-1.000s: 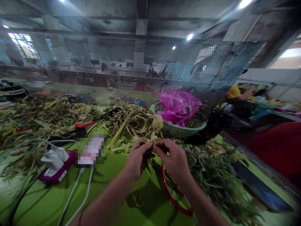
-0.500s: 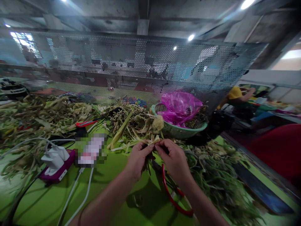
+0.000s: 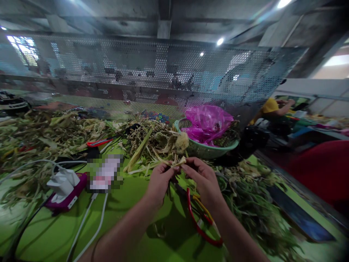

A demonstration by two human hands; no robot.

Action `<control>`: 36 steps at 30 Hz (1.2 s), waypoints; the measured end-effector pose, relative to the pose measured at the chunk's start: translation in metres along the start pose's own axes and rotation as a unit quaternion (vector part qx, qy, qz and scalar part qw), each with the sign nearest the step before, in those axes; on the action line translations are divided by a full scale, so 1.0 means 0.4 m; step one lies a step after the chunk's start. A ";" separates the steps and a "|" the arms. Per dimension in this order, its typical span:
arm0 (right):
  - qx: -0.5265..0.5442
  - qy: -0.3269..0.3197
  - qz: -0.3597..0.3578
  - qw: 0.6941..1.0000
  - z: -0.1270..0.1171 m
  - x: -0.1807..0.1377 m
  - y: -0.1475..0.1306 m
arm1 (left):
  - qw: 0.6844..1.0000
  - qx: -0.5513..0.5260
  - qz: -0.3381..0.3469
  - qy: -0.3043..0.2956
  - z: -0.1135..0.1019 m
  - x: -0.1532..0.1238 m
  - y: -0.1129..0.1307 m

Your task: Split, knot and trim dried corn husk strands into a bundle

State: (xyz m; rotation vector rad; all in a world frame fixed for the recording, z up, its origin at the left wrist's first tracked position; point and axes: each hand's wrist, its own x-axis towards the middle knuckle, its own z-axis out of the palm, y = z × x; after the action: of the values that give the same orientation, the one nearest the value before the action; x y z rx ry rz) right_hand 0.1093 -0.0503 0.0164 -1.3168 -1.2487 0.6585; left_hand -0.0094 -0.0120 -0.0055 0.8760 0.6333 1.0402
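Over the green table, my left hand (image 3: 161, 182) is closed, its thumb and fingers pinching a bundle of dried plant strips (image 3: 178, 162). My right hand (image 3: 201, 178) meets it from the other side, fingertips closed on the pale, folded upper end of the same strips. Thin dark ends of the bundle hang below my left hand. Under my right hand lies a tool with red loop handles (image 3: 191, 214), partly covered by my wrist; its jaws are hidden. A small loop of strip (image 3: 159, 230) rests on the table near my left forearm.
A green basin (image 3: 218, 152) with a purple plastic bag (image 3: 208, 123) stands ahead. Dried leaves (image 3: 46, 134) spread left, and grey-green fibres (image 3: 253, 207) right. A purple power strip (image 3: 65, 198), a blurred phone, cables and a red cutter (image 3: 99, 142) lie left. Someone in yellow (image 3: 269, 107) sits far right.
My right hand has shifted slightly right, its fingers drawn a little away from my left hand. More of the pale folded strip end shows between them. The left hand stays nearly in place.
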 end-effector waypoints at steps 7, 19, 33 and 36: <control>-0.104 0.035 -0.046 0.993 -0.008 0.008 0.010 | 0.998 0.049 0.008 -0.040 -0.001 -0.005 -0.003; -0.091 0.047 -0.039 0.994 -0.003 0.001 0.000 | 0.998 -0.038 -0.040 -0.006 -0.021 0.015 -0.005; -0.198 -0.003 -0.089 0.976 0.007 -0.003 0.020 | 0.992 -0.120 -0.045 0.004 -0.007 0.008 -0.015; -0.199 0.003 -0.092 0.976 0.001 -0.002 0.017 | 0.994 -0.102 -0.031 0.026 -0.005 0.010 -0.018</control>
State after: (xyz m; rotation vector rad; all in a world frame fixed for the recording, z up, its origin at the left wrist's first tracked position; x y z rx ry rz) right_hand 0.1107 -0.0495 0.0099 -1.5012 -1.5294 0.2780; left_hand -0.0062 -0.0093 -0.0128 0.6502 0.5827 1.0534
